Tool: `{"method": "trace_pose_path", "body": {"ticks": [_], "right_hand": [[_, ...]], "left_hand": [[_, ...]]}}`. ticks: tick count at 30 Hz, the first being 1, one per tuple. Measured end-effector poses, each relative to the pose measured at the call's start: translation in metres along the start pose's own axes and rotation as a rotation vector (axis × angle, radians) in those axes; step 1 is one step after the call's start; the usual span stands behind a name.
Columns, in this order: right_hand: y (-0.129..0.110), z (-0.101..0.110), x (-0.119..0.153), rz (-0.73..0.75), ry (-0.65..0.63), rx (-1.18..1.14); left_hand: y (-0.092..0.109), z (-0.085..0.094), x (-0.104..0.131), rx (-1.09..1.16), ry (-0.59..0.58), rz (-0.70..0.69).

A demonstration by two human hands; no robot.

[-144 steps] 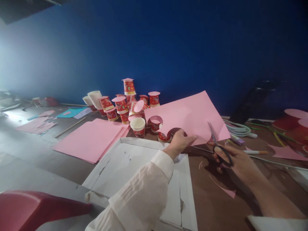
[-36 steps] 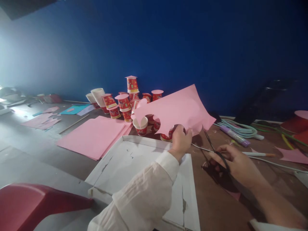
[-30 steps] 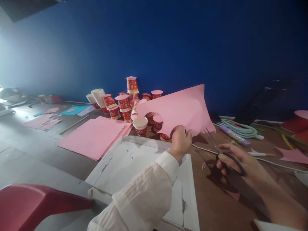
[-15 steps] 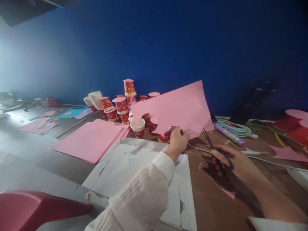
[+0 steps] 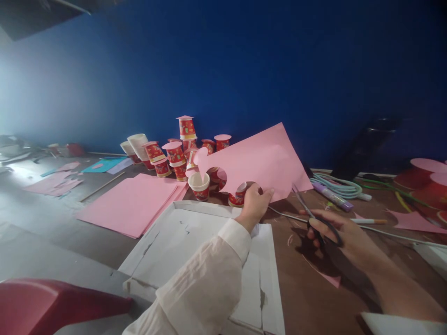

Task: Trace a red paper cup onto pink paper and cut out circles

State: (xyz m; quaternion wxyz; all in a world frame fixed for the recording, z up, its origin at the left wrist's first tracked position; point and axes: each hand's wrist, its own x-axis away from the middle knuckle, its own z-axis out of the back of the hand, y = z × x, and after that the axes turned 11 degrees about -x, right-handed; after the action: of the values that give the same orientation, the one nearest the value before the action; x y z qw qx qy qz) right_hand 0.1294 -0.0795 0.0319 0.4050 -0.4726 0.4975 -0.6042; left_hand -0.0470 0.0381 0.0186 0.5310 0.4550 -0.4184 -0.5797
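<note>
My left hand [image 5: 255, 204] pinches the lower edge of a pink paper sheet [image 5: 260, 160], which is held up at a slant with rounded pieces cut out of its lower left edge. My right hand [image 5: 335, 232] grips a pair of dark scissors [image 5: 304, 201] by the handles. The scissor tips are at the sheet's lower right edge; whether paper lies between the blades I cannot tell. Behind the sheet and to its left stand several red paper cups [image 5: 173, 153], some stacked and topped with pink paper discs. One upright cup [image 5: 199, 187] stands just left of my left hand.
A stack of pink sheets [image 5: 129, 202] lies left of a white cardboard box lid [image 5: 167, 251]. On the right are a purple marker [image 5: 333, 196], a coiled pale cable [image 5: 340, 186] and a pink scrap [image 5: 415, 220]. A red object [image 5: 59, 304] fills the lower left corner.
The pink sheet has tilted, its top corner moving down and to the left. The scissor blades have turned and now reach the sheet's edge. My left hand has shifted slightly left.
</note>
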Motion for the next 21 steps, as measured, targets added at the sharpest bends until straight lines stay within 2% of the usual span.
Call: {"method": "trace_pose_path", "body": {"ticks": [14, 21], "right_hand": [[0.004, 0.005, -0.005, 0.006, -0.015, 0.024], [0.006, 0.004, -0.003, 0.006, 0.001, -0.008]], "left_hand": [[-0.011, -0.004, -0.003, -0.044, -0.138, -0.007], [-0.013, -0.006, -0.004, 0.135, -0.119, 0.073]]}}
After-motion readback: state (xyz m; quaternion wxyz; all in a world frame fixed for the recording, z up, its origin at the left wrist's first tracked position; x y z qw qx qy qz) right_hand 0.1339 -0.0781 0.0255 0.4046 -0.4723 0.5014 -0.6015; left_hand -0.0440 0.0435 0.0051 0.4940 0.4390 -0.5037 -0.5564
